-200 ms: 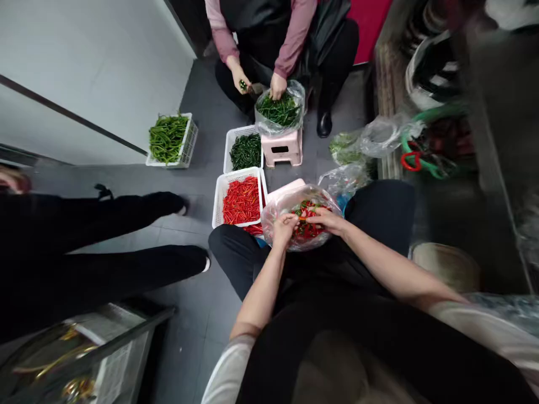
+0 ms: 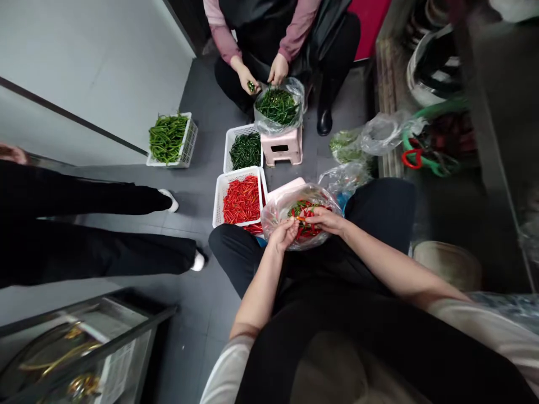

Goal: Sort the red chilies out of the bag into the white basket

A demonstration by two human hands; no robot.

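In the head view, the person's left hand [image 2: 284, 233] and right hand [image 2: 326, 220] meet over the mouth of a clear plastic bag [image 2: 272, 212]. Both hands pinch one orange-red pepper [image 2: 300, 219] between thumb and fingers, the left at one end and the right at the other; the fingertips are small here, so the left hand may have only the stem. Below the pepper, inside the bag, lie loose red peppers [image 2: 309, 230] with green stems. A pale pink stool [image 2: 288, 187] shows past the bag's far edge, between the person's knees.

Just beyond the left knee, a white basket [image 2: 217, 205] of red chillies [image 2: 241, 199] stands near the bag's left edge. Past its far edge is a second basket [image 2: 227, 150] of dark green chillies [image 2: 245, 150], beside the left side of another pink stool [image 2: 295, 147]. On that stool sits a bag of green peppers [image 2: 278, 106], where a co-worker's two hands [image 2: 278, 69] are busy, one bunched round some cut green pieces. By the wall, on the floor [image 2: 206, 112], is a third basket [image 2: 191, 143] heaped with long green peppers [image 2: 166, 138].
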